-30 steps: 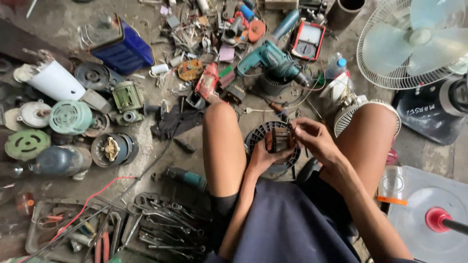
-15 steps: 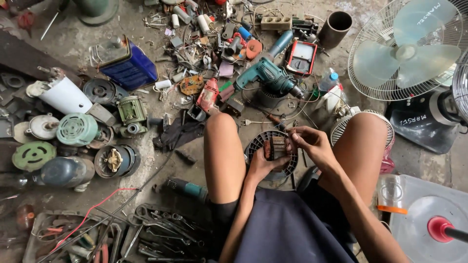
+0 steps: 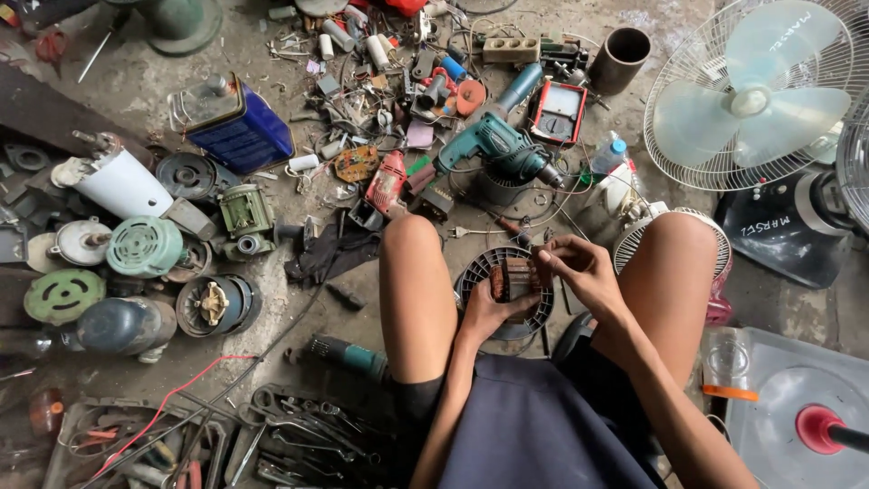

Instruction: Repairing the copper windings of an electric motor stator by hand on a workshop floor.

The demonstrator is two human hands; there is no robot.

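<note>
I hold a small fan motor stator [image 3: 512, 276], a blocky stack of rusty brown laminations with copper-coloured windings, between my knees, just above a round dark plastic grille [image 3: 534, 319] that lies on the floor under it. My left hand [image 3: 484, 312] cups it from below, fingers wrapped on its near side; my right hand [image 3: 579, 272] pinches at its top right edge, fingertips closed on what may be a thin wire, though it is too small to tell. I judge the windings fragile: a hard tug could snap a strand, and the sharp lamination edges could nick my fingers. If my left grip loosens, the heavy piece could drop onto the ribbed grille and crack it. Around me the concrete floor [image 3: 136, 91] is gritty and littered: a teal power drill [image 3: 493, 145] ahead, a red-framed meter [image 3: 557, 113], a blue metal can [image 3: 237, 127], and a pale fan [image 3: 756, 95] to my right.
</note>
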